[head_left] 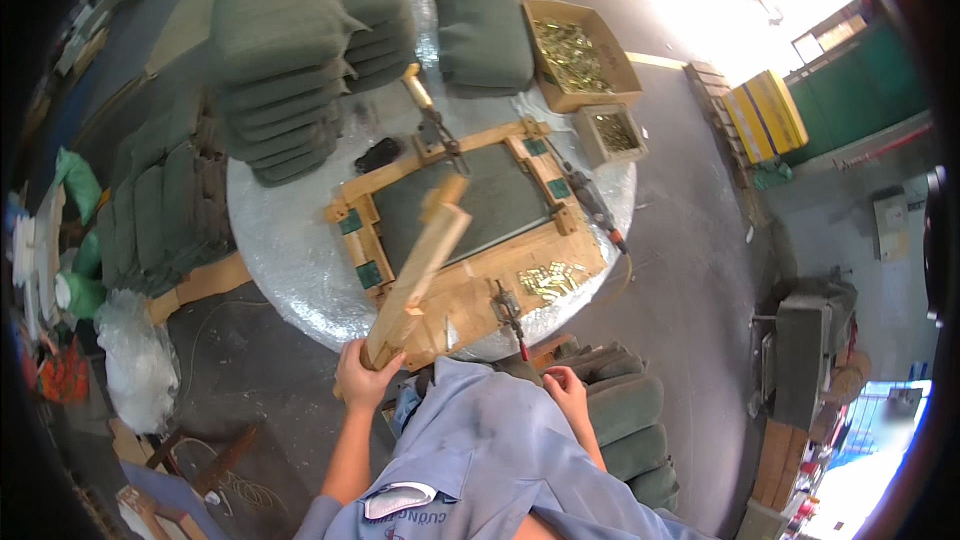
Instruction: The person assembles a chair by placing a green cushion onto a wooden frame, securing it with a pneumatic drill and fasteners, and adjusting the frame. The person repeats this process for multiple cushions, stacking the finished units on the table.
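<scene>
My left hand (367, 375) is closed round the near end of a long wooden bar (418, 265). The bar rises at a slant over a wooden jig (490, 285), a smaller wood block at its far end. Inside the jig lies a flat dark green padded panel (480, 195), partly hidden by the bar. My right hand (567, 390) is low beside a stack of green cushions (625, 405), its fingers curled; what they hold, if anything, is not clear. Toggle clamps with a yellow handle (418, 90) and a red handle (523, 345) are mounted on the jig.
The jig sits on a round, plastic-wrapped table (290, 260). Small brass-coloured parts (550, 280) lie on its near right. Behind are green cushion stacks (275, 50), a carton of metal parts (630, 85) and a smaller box (590, 145). A pneumatic tool (590, 202) lies at the right.
</scene>
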The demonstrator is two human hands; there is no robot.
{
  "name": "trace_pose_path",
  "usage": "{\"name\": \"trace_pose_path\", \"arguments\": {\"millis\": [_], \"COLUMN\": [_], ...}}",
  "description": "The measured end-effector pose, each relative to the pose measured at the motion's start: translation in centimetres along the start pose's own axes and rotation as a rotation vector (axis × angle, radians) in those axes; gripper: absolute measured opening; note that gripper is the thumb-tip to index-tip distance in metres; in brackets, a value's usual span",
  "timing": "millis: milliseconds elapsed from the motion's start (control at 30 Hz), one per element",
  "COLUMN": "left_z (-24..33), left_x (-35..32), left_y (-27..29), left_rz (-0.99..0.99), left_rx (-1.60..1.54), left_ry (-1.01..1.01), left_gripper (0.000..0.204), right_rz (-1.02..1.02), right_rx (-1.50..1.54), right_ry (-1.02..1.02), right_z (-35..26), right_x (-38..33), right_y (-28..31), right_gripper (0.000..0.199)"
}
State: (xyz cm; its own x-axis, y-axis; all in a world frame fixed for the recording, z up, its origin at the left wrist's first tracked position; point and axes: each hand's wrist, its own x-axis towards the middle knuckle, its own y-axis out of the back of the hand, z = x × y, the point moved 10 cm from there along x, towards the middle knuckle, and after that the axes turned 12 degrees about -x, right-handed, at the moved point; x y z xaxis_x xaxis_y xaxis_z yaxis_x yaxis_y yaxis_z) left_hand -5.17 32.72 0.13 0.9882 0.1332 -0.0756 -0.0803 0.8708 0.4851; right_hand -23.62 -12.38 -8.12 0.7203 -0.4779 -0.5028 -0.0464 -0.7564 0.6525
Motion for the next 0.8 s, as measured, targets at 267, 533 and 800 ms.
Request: {"name": "trace_pose_path", "arguments": {"millis": [267,533,800], "left_z": [-10.1,-10.3,-11.6], "left_x": [-1.6,9.3,17.7], "left_y": [3.9,1.8,1.3], "left_rz": [0.627,0.361,0.364], "left_rx": [0.007,0.251,0.526], "left_ry": [0.457,0.441,0.371], "left_gripper": [0.062,0.069,0.087], "right_rz": [0.168,0.244,0.175], "right_rx": [-0.357,-0.616,-0.665], "right_ry": [0.494,0.887,0.749], "right_z": [-20.5,-30.8,-28.9], "right_x": [9.7,15.0,15.2], "right_y": [0.8,-5.6,-6.5], "right_gripper": [0.025,0.026,0.026]}}
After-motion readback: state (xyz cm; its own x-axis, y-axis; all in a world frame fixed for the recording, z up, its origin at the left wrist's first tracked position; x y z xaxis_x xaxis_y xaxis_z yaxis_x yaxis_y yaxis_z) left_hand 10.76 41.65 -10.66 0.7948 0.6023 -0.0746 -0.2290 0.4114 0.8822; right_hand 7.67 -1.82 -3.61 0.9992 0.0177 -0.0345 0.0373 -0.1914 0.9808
